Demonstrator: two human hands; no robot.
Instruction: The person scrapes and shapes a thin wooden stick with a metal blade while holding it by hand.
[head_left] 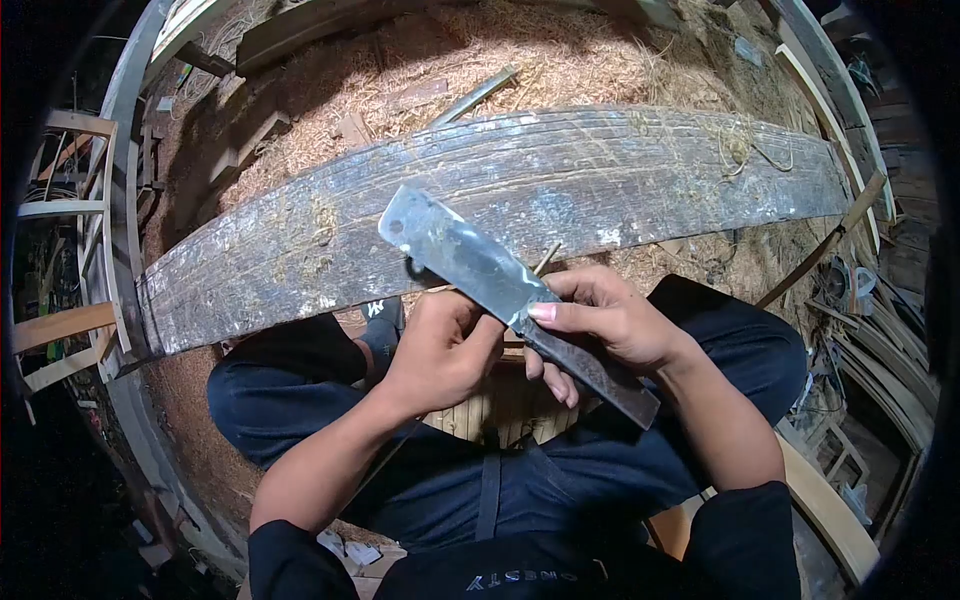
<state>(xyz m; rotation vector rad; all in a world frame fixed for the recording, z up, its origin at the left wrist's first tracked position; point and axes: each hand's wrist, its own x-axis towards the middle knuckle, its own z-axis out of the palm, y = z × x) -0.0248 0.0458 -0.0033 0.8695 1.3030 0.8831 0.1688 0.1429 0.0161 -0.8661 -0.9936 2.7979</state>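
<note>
A broad cleaver (465,262) lies slantwise in front of me, its grey metal blade pointing up and left and its dark handle (595,375) down and right. My right hand (615,325) is closed on it, with the thumb pressed where blade and handle meet. Beneath the blade, my left hand (445,350) is closed with curled fingers; the blade partly hides them, and what they hold cannot be made out. A thin stick's tip (548,258) shows past the blade's edge, close to my right index finger.
A wide, weathered plank (480,200) crosses in front of my folded legs. Wood shavings (600,70) cover the floor beyond it. Curved wooden frames (125,200) stand at the left, and a stack of wooden strips (880,370) lies at the right. A tangle of fibre (738,145) rests on the plank.
</note>
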